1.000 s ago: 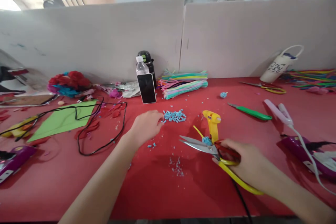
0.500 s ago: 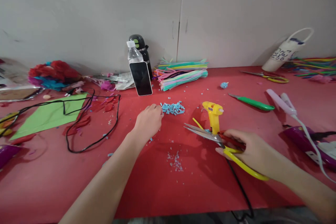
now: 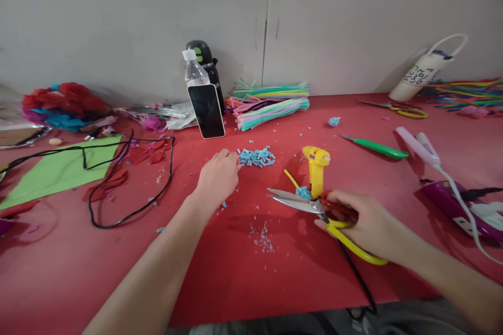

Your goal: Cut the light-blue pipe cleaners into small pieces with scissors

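My left hand [image 3: 218, 177] rests at the left edge of a pile of short blue pieces [image 3: 257, 157], fingers bent together; what the fingertips hold, if anything, is hidden. My right hand [image 3: 353, 220] grips scissors [image 3: 346, 243] with yellow and red handles, their blades pointing left and nearly closed. Just behind the blades, a blue cluster on a yellow stem [image 3: 303, 192] lies beside a yellow glue gun [image 3: 316, 167]. Tiny pale scraps [image 3: 263, 238] are scattered on the red table [image 3: 236, 282] between my hands.
A phone [image 3: 206, 111] leans on a clear bottle [image 3: 195, 69] before a black flask. Pipe cleaners [image 3: 271, 107] lie behind the pile. At right are a green-handled knife [image 3: 381, 148], a second pair of scissors [image 3: 408, 111] and a white tumbler [image 3: 420, 76]. A black cable [image 3: 113, 226] loops at left.
The view has shifted slightly. The scissors in my right hand have moved a little left, and more of the blue cluster behind the blades shows. My left hand stays by the pile.
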The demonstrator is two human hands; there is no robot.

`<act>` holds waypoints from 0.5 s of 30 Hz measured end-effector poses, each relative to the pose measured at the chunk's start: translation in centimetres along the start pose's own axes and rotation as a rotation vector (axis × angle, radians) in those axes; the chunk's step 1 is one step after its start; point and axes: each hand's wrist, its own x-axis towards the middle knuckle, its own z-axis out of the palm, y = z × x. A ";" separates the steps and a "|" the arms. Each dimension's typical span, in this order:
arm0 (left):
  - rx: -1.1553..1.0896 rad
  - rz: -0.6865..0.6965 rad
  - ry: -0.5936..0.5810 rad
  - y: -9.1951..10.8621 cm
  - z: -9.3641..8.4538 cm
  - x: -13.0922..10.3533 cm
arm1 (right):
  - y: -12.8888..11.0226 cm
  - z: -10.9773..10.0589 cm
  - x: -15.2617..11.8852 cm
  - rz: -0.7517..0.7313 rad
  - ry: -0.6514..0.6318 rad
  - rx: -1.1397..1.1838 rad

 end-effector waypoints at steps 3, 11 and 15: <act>-0.129 0.031 0.039 0.5 -0.8 -0.5 | 0.0 0.0 0.0 0.001 -0.002 0.016; -0.648 0.134 0.051 2.7 -2.8 -2.2 | -0.3 -0.6 -0.1 -0.019 0.071 -0.081; -0.713 0.165 0.058 3.3 -3.0 -2.7 | -0.5 -0.7 -0.1 -0.021 0.127 -0.153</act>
